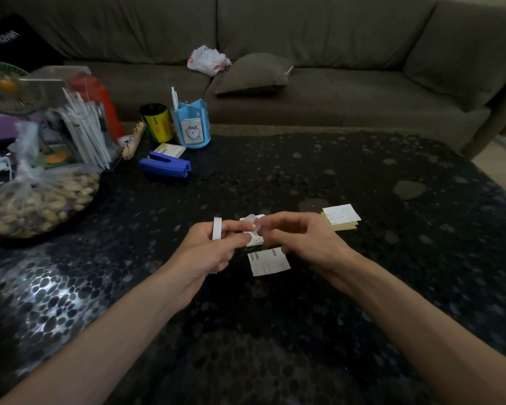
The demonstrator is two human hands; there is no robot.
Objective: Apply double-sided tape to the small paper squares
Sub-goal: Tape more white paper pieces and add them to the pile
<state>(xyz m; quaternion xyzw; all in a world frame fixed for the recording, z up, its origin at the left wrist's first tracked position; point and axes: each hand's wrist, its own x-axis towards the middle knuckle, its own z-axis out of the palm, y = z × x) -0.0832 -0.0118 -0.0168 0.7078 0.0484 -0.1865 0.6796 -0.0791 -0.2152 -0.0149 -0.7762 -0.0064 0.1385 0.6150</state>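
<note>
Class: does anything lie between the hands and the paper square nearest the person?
Nothing visible does. The paper square lies on the table just nearer than the left hand, which holds the tape roll, and the right hand.

The only view comes from a wide-angle camera worn on the person's head. It looks forward and steeply down over a dark, glossy, pebble-patterned table point(362, 287). It sits near the work: both bare forearms come in from the bottom corners, and the left hand point(208, 249) and right hand point(301, 238) meet just below the centre of the frame. Beyond the table's far edge the camera faces a grey-brown fabric sofa point(333, 92), which fills the top. A light blue plastic pen holder point(192, 127) stands left of centre, farther off. The lens curves the table's right edge.
</note>
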